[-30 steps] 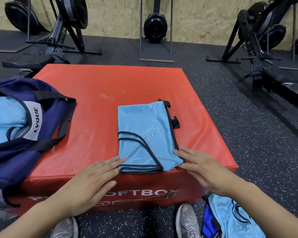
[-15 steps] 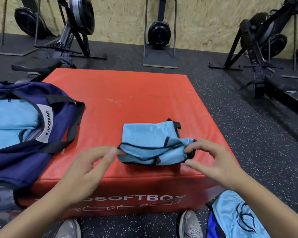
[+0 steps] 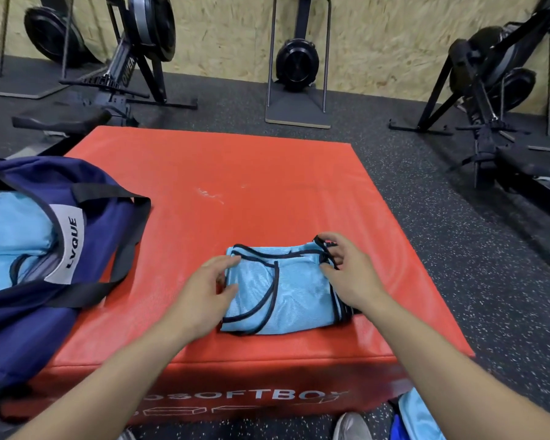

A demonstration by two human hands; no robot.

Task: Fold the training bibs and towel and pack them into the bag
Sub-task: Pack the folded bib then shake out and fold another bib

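Light-blue bib (image 3: 286, 296) with dark trim sits folded near the front edge of the red soft box (image 3: 235, 185), left hand (image 3: 204, 293) pinching its left edge, right hand (image 3: 350, 274) gripping the right edge, and the navy bag (image 3: 86, 249) lies open at the left.

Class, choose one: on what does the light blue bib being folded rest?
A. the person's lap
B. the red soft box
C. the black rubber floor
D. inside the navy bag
B: the bib lies flat on the red soft box, with the navy bag to its left.
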